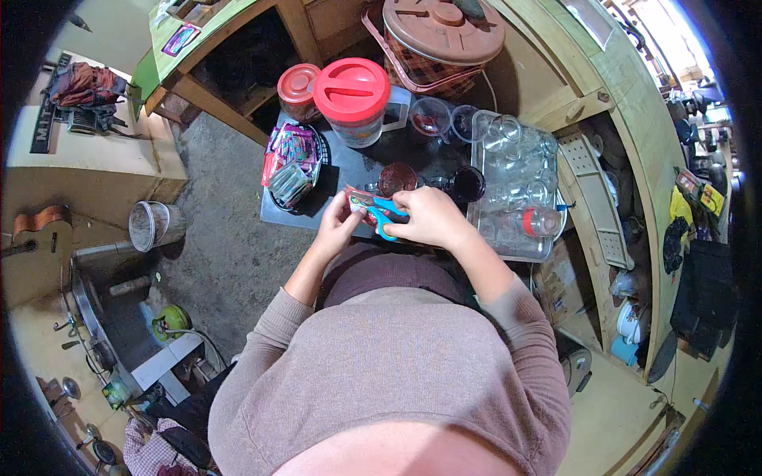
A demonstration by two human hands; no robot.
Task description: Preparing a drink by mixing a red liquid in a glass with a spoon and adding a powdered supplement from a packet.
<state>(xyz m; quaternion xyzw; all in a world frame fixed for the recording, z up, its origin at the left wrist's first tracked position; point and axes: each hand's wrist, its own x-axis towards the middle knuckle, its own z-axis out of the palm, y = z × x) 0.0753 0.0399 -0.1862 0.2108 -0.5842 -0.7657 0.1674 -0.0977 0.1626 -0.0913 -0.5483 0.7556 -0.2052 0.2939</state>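
Observation:
Scissors with blue handles are gripped in my right hand. Their blades point left across a small red sachet, whose edge my left hand pinches. Whether the blades have cut into it I cannot tell. Just beyond my hands stand a glass mug with reddish-brown contents and a second mug with dark contents. To the left, a dark round basket holds several purple, red and clear sachets.
A pitcher with a red lid and a red-lidded jar stand at the table's back. Clear plastic cups are near a tray of upturned glasses on the right. A large lidded bucket is behind; a white pail is on the floor.

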